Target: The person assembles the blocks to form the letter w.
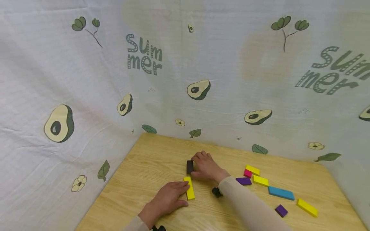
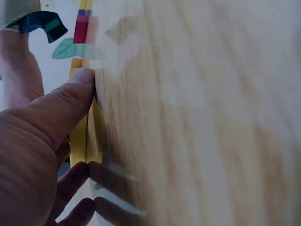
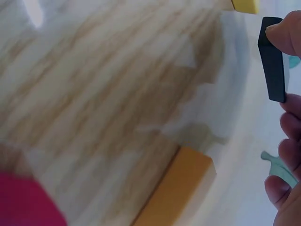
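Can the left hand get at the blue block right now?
Probably not easily: the right forearm crosses between the left hand and the blue block.

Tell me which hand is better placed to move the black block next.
The right hand, most likely: it pinches the black block, while the left hand touches the yellow block nearer the person.

A light wood-grain tabletop point(image 1: 159, 155) carries a yellow bar point(image 1: 190, 193) left of center; at right, a crimson block point(image 1: 247, 173) sits between a far yellow block point(image 1: 253, 169) and a purple wedge point(image 1: 243, 181), beside a second yellow block point(image 1: 260, 181), with a blue plank point(image 1: 281, 193), purple square point(image 1: 281, 210) and yellow strip point(image 1: 307, 208) nearer.
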Tool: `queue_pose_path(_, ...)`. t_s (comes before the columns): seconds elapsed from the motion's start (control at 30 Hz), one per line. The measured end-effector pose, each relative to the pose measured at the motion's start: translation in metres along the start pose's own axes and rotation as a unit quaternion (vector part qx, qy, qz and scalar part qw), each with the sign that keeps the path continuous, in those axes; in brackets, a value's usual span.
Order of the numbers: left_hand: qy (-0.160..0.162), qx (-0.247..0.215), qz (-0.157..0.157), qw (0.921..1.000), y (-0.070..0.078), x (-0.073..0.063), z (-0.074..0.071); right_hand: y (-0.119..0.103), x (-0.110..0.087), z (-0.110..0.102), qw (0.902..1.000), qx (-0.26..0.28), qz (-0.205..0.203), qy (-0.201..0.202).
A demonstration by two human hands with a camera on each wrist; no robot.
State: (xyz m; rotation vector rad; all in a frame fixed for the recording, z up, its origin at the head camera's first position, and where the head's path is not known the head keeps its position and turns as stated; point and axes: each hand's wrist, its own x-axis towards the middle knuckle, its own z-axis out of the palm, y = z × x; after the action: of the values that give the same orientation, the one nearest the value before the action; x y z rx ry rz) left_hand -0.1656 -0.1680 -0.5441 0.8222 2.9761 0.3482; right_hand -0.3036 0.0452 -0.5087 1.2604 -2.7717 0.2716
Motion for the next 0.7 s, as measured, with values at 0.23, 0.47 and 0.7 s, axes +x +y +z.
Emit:
queue_pose_path(0.23, -0.007, -0.004, -0.003, 1.0, 0.002, 0.0, -0.002, -0.001, 0.006, 0.008, 0.9999, -0.004, 0.001, -0.011)
queue_pose_path(0.47, -0.006, 0.0, -0.003, 1.0, 0.001, 0.001, -0.002, -0.003, 0.01, 0.009, 0.9992, 0.001, 0.007, -0.04)
queue_pose_path(0.7, -0.009, -0.007, -0.008, 0.9999, -0.001, 0.0, 0.0, -0.004, 0.012, 0.011, 0.9978, 0.017, 0.012, -0.063)
